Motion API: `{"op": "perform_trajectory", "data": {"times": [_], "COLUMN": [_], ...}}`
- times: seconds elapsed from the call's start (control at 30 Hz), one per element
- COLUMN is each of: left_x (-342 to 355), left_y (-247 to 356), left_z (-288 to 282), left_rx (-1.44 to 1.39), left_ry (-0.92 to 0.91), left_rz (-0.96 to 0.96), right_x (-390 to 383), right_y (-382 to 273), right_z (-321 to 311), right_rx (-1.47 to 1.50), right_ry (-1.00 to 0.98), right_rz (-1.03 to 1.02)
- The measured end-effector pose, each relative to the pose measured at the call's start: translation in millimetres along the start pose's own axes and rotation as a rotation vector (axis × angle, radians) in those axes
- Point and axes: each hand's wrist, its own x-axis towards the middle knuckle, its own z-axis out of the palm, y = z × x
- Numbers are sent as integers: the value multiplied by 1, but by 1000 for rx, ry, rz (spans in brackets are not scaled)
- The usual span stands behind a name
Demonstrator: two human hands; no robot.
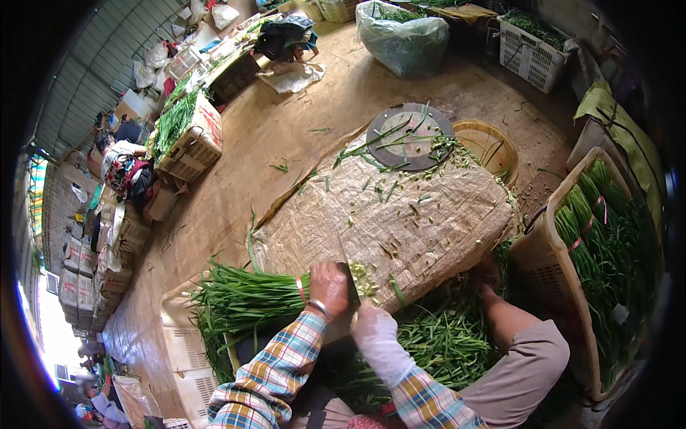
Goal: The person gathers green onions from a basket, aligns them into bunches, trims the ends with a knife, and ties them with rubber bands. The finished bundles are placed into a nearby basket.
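Two hands work close together low in the head view, the only view we have. Our left hand (330,286), with a metal bracelet (319,309) at the wrist, is wrapped tightly over the stem end of a bunch of long green stalks (250,294). We see that bunch lying sideways at the lower left, its leafy end spreading over a pale crate (179,339) and a pink band (301,287) around it just beside our fingers. Our right hand (376,330), in a whitish glove, is closed around a knife (352,289); its handle is hidden in the fist, and its blade stands up right beside our left hand.

Pale cut bits (366,281) lie next to the blade, on a work surface covered with woven sacking (443,229). At its far end we see a round disc (411,136) strewn with stalks, near a tan basin (500,136). Loose greens (454,336) heap up below the near edge, by our bare right leg (502,314). To the right, a tall crate (543,275) holds more banded bunches (597,229).
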Motion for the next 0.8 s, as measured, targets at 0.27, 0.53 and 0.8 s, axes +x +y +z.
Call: {"op": "perform_trajectory", "data": {"times": [0.27, 0.53, 0.8], "left_x": [8, 7, 6], "left_y": [-7, 3, -3], "left_z": [-13, -14, -21], "left_rx": [-7, -55, -98], "left_ry": [-81, -98, -141], "left_rz": [-31, -17, -75], "right_x": [8, -16, 4], "right_y": [7, 18, 17], "right_z": [12, 15, 21], "right_rx": [67, 52, 4], "right_ry": [40, 41, 69], "right_rz": [-85, -30, -119]}}
